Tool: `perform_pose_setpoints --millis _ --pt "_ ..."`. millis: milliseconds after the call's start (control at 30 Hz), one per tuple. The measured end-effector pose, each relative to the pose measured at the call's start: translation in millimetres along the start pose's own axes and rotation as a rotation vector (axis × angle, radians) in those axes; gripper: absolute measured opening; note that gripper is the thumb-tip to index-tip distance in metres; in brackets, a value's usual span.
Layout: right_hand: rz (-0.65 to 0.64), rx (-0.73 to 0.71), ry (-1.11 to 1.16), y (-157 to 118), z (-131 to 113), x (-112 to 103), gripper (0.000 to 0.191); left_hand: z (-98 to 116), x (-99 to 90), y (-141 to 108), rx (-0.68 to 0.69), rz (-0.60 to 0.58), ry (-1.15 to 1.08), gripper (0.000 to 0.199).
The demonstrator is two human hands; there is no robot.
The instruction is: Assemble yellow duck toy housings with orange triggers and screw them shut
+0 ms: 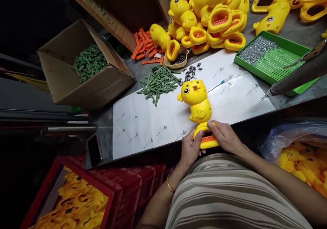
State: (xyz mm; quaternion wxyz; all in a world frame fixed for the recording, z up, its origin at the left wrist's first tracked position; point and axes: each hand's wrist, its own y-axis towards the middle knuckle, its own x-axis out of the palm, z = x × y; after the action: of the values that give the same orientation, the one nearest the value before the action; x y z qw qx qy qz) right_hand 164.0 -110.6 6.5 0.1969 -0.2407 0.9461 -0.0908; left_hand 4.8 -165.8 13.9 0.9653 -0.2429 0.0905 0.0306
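Note:
A yellow duck-shaped toy (pixel 200 101) lies over the front edge of the white sheet (pixel 143 126), its head toward the back and its ring handle toward me. My left hand (pixel 190 147) is closed round the left side of the handle, thumb on top. From the right, my right hand (pixel 226 137) grips the handle's other side, its thumb near the opening. An orange ribbed strip (pixel 208 139) shows inside the handle. Behind the toy are small black springs (pixel 190 73), a thin screwdriver (pixel 221 83) and a heap of green plastic pieces (pixel 159 82).
Yellow toys (pixel 189 19) are piled at the back beside orange parts (pixel 145 45). A green tray (pixel 286 60) of screws stands right, near a hanging tool (pixel 293 69). A carton (pixel 76 86) is left, a phone (pixel 94 150) at the left edge, red crates (pixel 122 191) below.

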Motion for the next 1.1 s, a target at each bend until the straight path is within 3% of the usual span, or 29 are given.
perform_pose_setpoints --millis 167,267,367,433,533,633,700,767,933,1033,1100 --pt "-0.014 -0.073 0.162 7.3 0.5 -1.8 0.057 7.6 -3.3 5.0 0.036 -0.023 -0.104 0.053" --pt "-0.033 -0.064 0.122 5.0 -3.0 -1.2 0.056 9.0 -5.6 13.9 0.036 -0.027 -0.418 0.056" --pt "-0.089 -0.059 -0.036 0.6 -5.0 -2.8 0.053 11.0 -8.5 22.8 -0.050 -0.079 -0.766 0.067" --pt "0.003 -0.060 -0.079 0.5 -4.1 -7.7 0.052 11.4 -12.0 25.9 -0.097 -0.107 -0.865 0.067" --pt "0.216 -0.064 -0.077 4.7 -1.6 -19.3 0.052 9.2 -18.1 26.0 -0.137 -0.046 -0.856 0.055" --pt "0.097 -0.084 -0.135 8.5 -2.3 -27.3 0.051 7.5 -22.4 25.6 -0.162 0.017 -0.841 0.045" --pt "0.096 -0.067 -0.119 8.8 -6.0 -26.6 0.054 9.8 -23.5 27.1 -0.181 0.016 -0.868 0.045" --pt "0.131 -0.037 -0.129 7.4 -12.1 -21.0 0.057 15.0 -23.3 30.6 -0.177 -0.049 -0.911 0.049" --pt "-0.123 0.001 -0.499 0.8 -30.7 -2.4 0.051 25.8 -19.3 49.5 -0.067 -0.246 -0.936 0.069" --pt "-0.104 0.061 -0.653 -4.1 -38.7 0.6 0.053 25.8 -18.0 61.7 -0.015 -0.263 -0.925 0.069" --pt "-0.092 0.053 -0.577 -9.9 -43.5 -1.1 0.047 25.0 -17.7 67.1 -0.020 -0.272 -0.905 0.070"
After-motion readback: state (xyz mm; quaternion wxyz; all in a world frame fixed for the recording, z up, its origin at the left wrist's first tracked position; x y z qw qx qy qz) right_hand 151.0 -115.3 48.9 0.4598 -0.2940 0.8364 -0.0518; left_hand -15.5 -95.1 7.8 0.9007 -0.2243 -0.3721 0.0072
